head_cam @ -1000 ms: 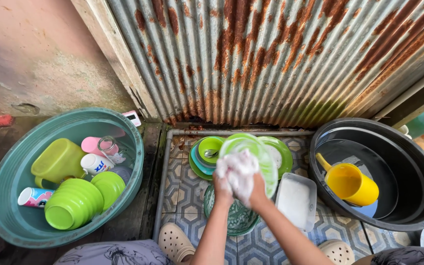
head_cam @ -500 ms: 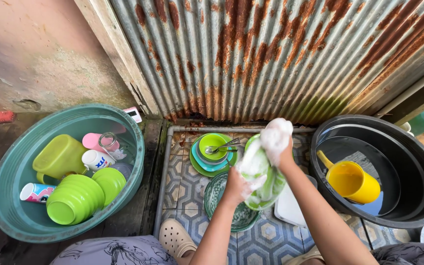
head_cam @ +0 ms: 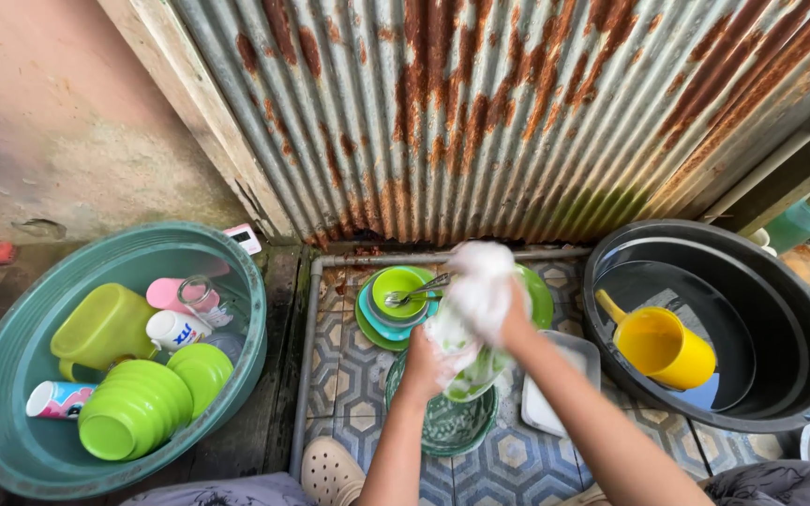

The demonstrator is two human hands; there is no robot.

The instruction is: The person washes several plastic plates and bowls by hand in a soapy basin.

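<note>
Two hands are up over the tiled floor (head_cam: pixel 349 375): my left hand (head_cam: pixel 424 361) grips the green plate (head_cam: pixel 471 370) by its edge, and my right hand (head_cam: pixel 508 314) presses a soapy white cloth (head_cam: pixel 480 281) on it. The plate looks light, stiff and slippery, so I think the rim is the best hold.

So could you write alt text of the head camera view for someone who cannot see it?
A person's left hand holds a soapy green plate while the right hand scrubs it with a foamy cloth. Left sits a teal basin of green bowls; right, a black tub holds a yellow scoop.
</note>
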